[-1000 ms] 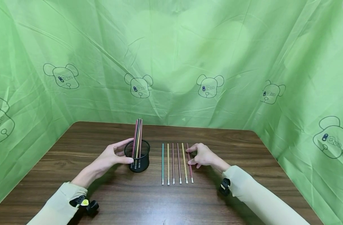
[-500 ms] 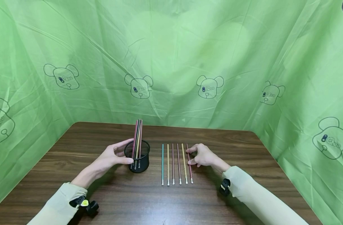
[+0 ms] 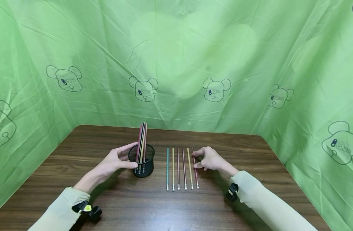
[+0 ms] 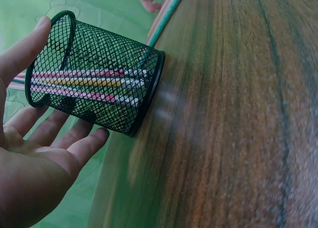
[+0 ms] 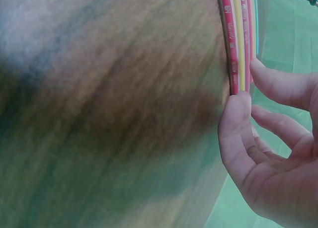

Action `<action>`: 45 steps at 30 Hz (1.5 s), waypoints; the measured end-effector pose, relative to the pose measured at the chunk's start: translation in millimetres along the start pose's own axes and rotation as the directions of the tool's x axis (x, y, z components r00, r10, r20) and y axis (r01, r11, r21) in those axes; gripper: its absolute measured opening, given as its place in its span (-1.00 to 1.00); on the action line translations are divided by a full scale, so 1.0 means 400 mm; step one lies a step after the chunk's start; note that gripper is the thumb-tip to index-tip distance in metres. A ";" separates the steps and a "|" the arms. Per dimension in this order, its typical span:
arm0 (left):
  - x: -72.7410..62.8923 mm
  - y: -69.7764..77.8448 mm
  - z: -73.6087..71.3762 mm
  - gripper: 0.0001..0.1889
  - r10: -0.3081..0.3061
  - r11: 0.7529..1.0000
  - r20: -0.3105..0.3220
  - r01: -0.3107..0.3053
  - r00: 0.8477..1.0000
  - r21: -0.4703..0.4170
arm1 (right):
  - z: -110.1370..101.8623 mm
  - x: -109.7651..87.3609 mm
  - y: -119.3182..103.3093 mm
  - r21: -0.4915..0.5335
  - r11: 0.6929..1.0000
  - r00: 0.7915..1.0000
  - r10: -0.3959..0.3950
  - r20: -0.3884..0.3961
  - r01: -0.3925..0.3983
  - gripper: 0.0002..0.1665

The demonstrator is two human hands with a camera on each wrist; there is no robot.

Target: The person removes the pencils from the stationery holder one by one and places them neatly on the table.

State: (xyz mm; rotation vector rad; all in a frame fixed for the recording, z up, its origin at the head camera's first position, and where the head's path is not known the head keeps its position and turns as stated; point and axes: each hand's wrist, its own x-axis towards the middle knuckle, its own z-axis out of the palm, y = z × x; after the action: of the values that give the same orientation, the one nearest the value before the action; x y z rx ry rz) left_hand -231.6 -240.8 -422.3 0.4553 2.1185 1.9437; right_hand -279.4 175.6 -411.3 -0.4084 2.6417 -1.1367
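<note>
Head view: I see the end red pencil (image 3: pixel 196 178) lying on the table (image 3: pixel 176 211) just at 9 o'clock from the right hand (image 3: pixel 210 159), its long axis nearly 12 to 6. That nearer hand touches it, thumb and finger spread; farther toward 9, the left hand (image 3: pixel 112 160) grips the mesh cup (image 3: pixel 148 169).

place: cloth-walled booth | evidence: green sheeting (image 3: pixel 182 54) with cartoon heads (image 3: pixel 145 91) around wood-grain table (image 3: pixel 136 205)
</note>
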 end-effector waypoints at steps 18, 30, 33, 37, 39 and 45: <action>0.002 -0.006 -0.002 -0.09 -0.007 1.000 -0.003 0.007 1.000 0.007 | -0.056 0.002 -0.078 -0.027 0.995 0.995 -0.099 -0.001 0.098 -0.48; -0.004 -0.005 -0.011 -0.10 0.008 1.000 -0.012 -0.008 1.000 0.010 | 0.003 0.027 -0.186 -0.049 0.971 0.972 -0.234 0.019 0.235 -0.52; -0.004 -0.005 -0.011 -0.10 0.006 1.000 -0.010 -0.006 1.000 0.007 | 0.018 0.035 -0.209 -0.044 0.964 0.964 -0.263 0.027 0.264 -0.51; -0.002 -0.001 -0.008 -0.10 0.000 1.000 -0.007 0.000 1.000 0.008 | 0.037 0.043 -0.237 -0.008 0.958 0.958 -0.286 0.034 0.286 -0.49; 0.000 -0.001 -0.007 -0.10 -0.002 1.000 -0.005 0.002 1.000 0.012 | 0.046 0.046 -0.252 0.015 0.957 0.956 -0.290 0.039 0.290 -0.47; 0.004 0.000 -0.003 -0.11 -0.002 1.000 0.002 0.002 1.000 0.015 | 0.067 0.054 -0.292 0.026 0.951 0.950 -0.309 0.039 0.308 -0.46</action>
State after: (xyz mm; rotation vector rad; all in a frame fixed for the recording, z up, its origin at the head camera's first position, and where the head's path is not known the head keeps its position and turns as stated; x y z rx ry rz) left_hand -233.7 -241.2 -421.9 0.4579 2.1330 1.9259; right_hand -271.9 73.2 -345.6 -0.8577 2.5887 -1.2231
